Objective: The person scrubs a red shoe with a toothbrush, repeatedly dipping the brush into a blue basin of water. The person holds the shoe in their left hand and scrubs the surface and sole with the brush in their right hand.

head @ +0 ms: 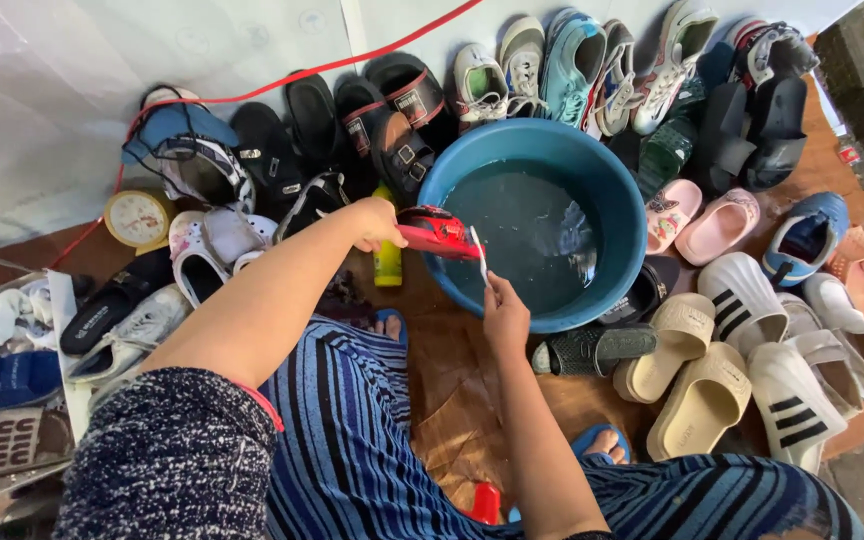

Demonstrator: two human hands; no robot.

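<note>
The person sits over a blue basin [624,215] of water on a brown floor, with footwear spread all around. The left hand [376,222] is closed around the heel end of a red shoe [438,232], holding it level over the near left rim of the basin. The right hand [505,315] is closed on a white brush [479,255], its thin handle rising from the fingers so that the tip meets the toe end of the shoe. Both hands are just above the basin's left edge, close together.

A yellow bottle [387,262] stands on the floor just beside the basin, below the left hand. Black sandals [392,120] lie in a row behind it, and sneakers [542,65] line the white wall beyond the basin. To the right, pink clogs [697,220] lie near the rim, with cream slides [697,400] and white slides [782,340] nearer the person. A round clock [138,217] sits at the far left among more shoes. A red cord [282,85] runs across the wall. The person wears a blue striped garment, and feet in blue flip-flops show beneath it.
</note>
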